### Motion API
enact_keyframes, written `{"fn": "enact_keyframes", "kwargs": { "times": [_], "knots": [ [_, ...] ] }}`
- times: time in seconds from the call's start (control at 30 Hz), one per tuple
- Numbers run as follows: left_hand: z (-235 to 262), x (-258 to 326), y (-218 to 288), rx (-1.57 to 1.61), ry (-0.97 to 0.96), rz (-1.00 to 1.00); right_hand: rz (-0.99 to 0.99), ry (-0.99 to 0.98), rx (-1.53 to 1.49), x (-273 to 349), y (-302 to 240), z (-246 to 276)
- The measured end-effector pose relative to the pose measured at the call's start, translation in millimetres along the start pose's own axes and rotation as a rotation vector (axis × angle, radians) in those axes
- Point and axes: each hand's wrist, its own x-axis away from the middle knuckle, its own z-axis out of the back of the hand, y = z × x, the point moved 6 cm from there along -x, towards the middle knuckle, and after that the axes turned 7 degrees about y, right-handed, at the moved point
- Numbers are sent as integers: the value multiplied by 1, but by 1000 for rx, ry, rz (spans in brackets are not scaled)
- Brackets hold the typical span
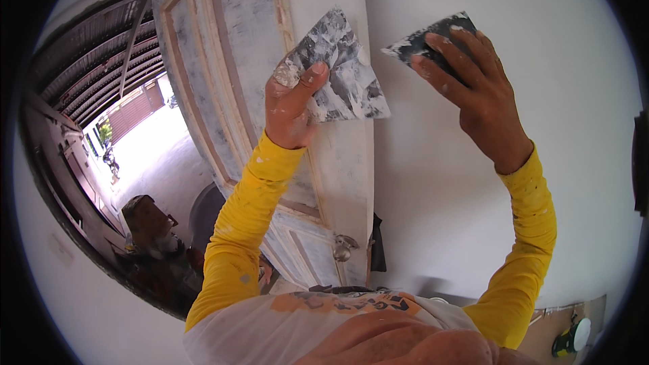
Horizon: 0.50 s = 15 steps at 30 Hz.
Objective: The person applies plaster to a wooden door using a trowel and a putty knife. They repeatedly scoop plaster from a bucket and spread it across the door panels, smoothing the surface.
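Head view shows the left hand (291, 105) gripping a white-smeared plate (349, 81), thumb pressed on its face, probably to steady it, while the right hand (483, 98) grasps a dark spreader (443, 26), fingers splayed across it, likely bracing it evenly. Plate overlaps door (345, 162), spreader stands before wall (439, 196). The door partly blocks the bright yard (159, 142); its knob (343, 250) juts below the plate, and a bucket (569, 339) sits well apart, lower right.
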Motion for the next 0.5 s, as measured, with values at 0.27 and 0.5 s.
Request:
{"fn": "enact_keyframes", "kwargs": {
  "times": [0.27, 0.5],
  "knots": [
    [0, -11, 29, -544, 24, -506, 65, 30, -11, -11, -23, -7],
    [80, -57, 104, -53, -17, -584, -312, 362, -475, -79, 104, -46]
  ]
}}
